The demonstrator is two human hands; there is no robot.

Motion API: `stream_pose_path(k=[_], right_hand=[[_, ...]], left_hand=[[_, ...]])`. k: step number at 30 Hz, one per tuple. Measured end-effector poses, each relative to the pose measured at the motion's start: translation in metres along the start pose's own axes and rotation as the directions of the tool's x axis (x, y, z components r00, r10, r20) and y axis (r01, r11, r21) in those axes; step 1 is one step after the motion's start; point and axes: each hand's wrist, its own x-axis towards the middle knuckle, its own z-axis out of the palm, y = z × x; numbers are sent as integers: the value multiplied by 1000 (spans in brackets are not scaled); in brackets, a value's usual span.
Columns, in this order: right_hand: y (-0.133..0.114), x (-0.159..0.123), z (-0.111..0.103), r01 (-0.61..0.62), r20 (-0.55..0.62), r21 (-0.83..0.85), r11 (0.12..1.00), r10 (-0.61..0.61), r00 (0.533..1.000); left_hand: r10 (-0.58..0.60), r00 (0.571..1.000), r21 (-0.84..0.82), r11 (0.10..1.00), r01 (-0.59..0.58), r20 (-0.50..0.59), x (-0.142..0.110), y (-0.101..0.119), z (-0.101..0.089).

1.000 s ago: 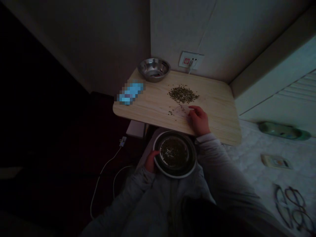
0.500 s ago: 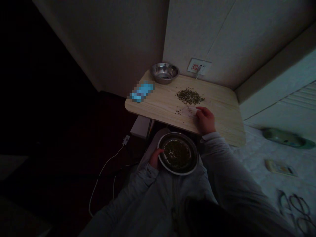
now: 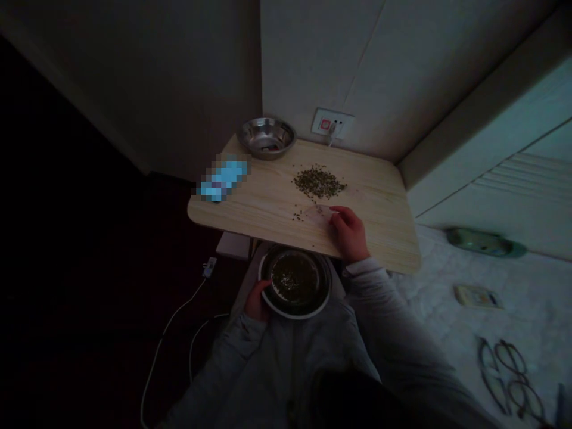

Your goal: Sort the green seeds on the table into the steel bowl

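My left hand grips the rim of a round metal bowl on my lap, thumb over the edge. Small dark green beans lie across the bowl's bottom. My right hand rests at the near side of the small wooden table, fingers curled round the edge of a thin, see-through plastic piece whose exact kind I cannot make out. A few beans show at or beneath this piece. Beyond it lies a loose heap of green beans, with several strays to the left of the plastic.
A second steel bowl stands at the table's back left, near a blurred-out phone. A plug sits in the wall socket. On the white bedding to the right are a green case, a pale device and glasses.
The camera view swings one way and back, shifting everything in the picture. Both hands keep their places, on the bowl and on the plastic piece; the bean heap looks the same.
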Motion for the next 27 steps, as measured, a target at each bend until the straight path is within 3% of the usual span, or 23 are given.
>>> stream_pose_path(k=[9, 19, 27], right_hand=[[-2, -51, -39, -102, 40, -53, 993, 104, 994], [-2, -54, -37, -99, 37, -62, 993, 101, 994], [-5, -53, -39, -115, 72, -29, 993, 117, 990]], left_hand=[[-81, 988, 80, 992, 92, -130, 5, 2, 11], [-159, 983, 64, 984, 165, -97, -5, 1, 25], [-186, 972, 75, 977, 198, -142, -4, 6, 31]])
